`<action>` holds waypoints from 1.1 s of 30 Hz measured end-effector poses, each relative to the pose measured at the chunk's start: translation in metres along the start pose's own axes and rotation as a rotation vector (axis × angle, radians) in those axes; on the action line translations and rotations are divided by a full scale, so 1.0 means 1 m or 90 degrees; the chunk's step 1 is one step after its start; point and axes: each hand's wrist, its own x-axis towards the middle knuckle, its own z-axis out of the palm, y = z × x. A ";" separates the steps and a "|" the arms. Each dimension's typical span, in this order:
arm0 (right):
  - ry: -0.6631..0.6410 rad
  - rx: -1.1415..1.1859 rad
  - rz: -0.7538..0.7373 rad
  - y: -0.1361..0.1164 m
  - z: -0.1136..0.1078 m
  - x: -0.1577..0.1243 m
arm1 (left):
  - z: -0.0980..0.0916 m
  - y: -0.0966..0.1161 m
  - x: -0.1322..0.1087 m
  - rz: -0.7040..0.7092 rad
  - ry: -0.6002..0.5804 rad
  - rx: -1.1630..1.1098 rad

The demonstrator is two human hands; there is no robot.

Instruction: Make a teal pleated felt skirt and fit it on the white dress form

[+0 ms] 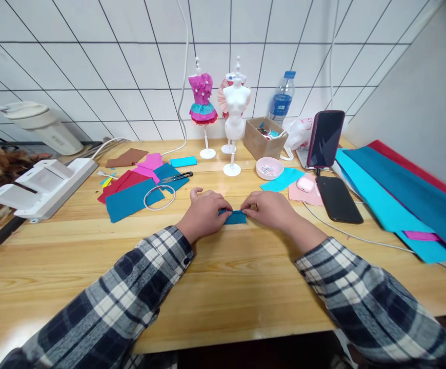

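Note:
A small strip of dark teal fabric (235,218) lies on the wooden table in front of me, its upper edge looking folded. My left hand (206,211) pinches the strip's left end between thumb and fingers. At the other end, my right hand (269,211) has its thumb and fingertips closed on the upper right corner. Beyond my hands stands a bare white mini dress form (236,105). Beside it is another form wearing a magenta and blue dress (202,97); a third, in pink, is partly hidden behind the bare one.
Fabric pieces (130,200), thread snips (176,177) and a white ring (145,201) lie left. A bead bowl (269,169), cardboard box (263,141), propped phone (326,139), black phone (339,200) and fabric sheets (411,184) are right. A power strip (63,185) sits far left.

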 end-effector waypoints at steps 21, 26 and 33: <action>0.066 0.241 0.109 0.079 -0.030 -0.044 | 0.004 0.005 -0.007 0.030 0.034 -0.012; -0.030 0.229 0.082 0.072 -0.009 -0.040 | 0.006 0.005 -0.005 0.045 0.033 0.025; 0.018 0.033 0.062 0.050 -0.007 -0.032 | 0.008 0.005 -0.006 0.035 0.047 0.009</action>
